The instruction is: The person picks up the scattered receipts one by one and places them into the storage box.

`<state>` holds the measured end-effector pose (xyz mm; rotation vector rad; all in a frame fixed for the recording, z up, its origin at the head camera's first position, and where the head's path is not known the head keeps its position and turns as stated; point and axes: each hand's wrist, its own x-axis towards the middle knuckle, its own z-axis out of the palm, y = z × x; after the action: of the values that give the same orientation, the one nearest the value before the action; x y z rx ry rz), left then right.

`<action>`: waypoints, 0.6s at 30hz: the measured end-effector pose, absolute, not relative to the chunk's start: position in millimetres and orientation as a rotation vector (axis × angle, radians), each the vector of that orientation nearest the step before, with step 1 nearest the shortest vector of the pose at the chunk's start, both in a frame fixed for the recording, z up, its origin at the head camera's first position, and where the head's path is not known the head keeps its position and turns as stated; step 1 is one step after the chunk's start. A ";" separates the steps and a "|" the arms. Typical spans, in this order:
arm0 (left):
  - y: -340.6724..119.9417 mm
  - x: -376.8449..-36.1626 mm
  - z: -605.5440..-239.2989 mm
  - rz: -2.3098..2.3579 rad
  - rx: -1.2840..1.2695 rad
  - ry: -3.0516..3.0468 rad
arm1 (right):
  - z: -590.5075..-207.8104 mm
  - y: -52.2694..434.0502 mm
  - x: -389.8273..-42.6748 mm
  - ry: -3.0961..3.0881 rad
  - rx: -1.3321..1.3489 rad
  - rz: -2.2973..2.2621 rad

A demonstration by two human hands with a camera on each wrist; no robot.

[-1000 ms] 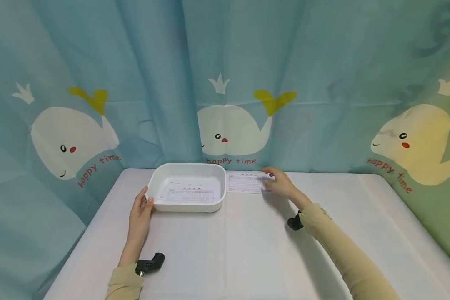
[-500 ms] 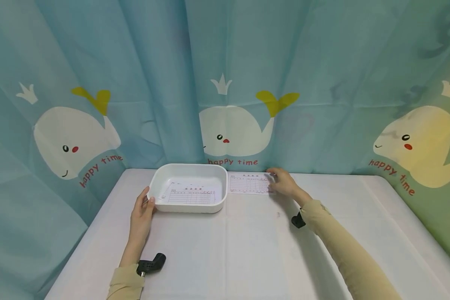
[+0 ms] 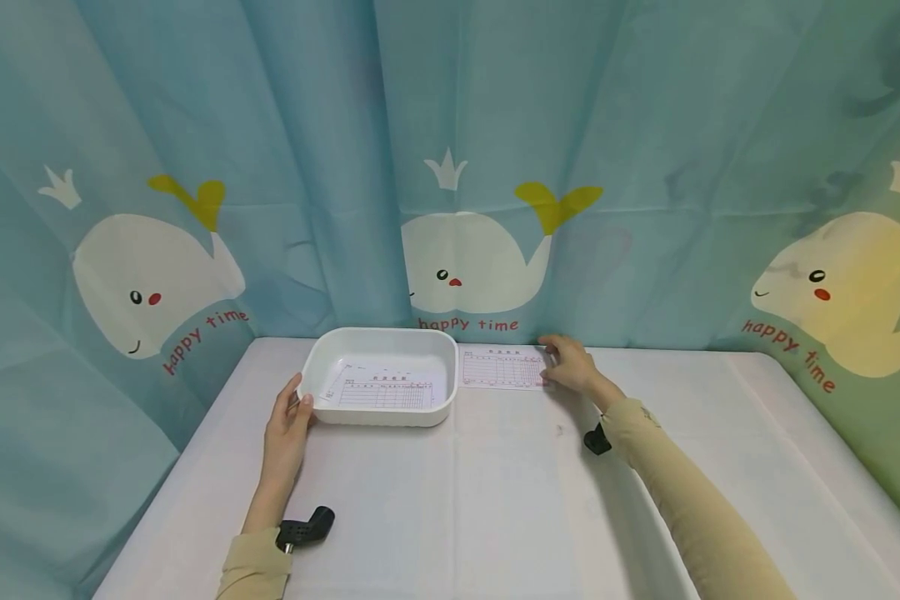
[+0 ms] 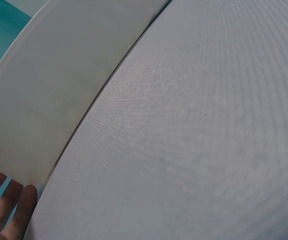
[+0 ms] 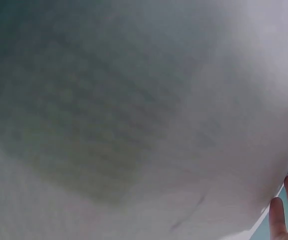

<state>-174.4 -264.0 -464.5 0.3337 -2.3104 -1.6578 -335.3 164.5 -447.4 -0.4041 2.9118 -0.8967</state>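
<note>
Here, a person's two hands work at the far edge of a table (image 3: 495, 500) covered w/ a white cloth, backed by a teal curtain (image 3: 645, 125) printed w/ white whales and the words "happy time". The left hand (image 3: 288, 425) rests against the near-left corner of a white tray (image 3: 378, 412), thumb on the rim, fingers straight along the outer wall; the left wrist view shows that wall close up, w/ fingertips (image 4: 4, 205) peeking past its lower edge. Inside the tray lies a printed form (image 3: 386, 390), flat on the bottom, ruled in red and blue lines. A second form sheet (image 3: 502, 369) lies flat on the cloth just beside the tray's right wall, near the curtain. The right hand (image 3: 570, 367) sits on that sheet's right edge, fingers extended and pressing down on the paper, not curled round it. The right wrist view is mostly blurred cloth; only a few straight fingers (image 5: 283, 210) show at bottom right. Both forearms wear tan sleeves (image 3: 690, 508), each w/ a small black camera unit (image 3: 305, 527) at the wrist. The tray and the loose sheet are side by side, approx. touching; whether they overlap can't be told.
</note>
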 end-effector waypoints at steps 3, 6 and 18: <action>-264.0 -174.0 -464.3 -1.660 0.342 -2.313 | -447.0 163.8 -335.5 2.911 -0.394 -0.888; -264.2 -174.6 -464.7 -1.652 0.344 -2.318 | -446.8 162.8 -335.5 2.911 -0.386 -0.875; -264.9 -176.1 -467.8 -1.626 0.358 -2.313 | -449.9 156.6 -335.0 2.822 -0.375 -0.988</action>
<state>-176.1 -264.9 -467.8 0.3583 -2.3131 -1.6257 -335.0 156.6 -449.9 -0.3748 2.8219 -0.9882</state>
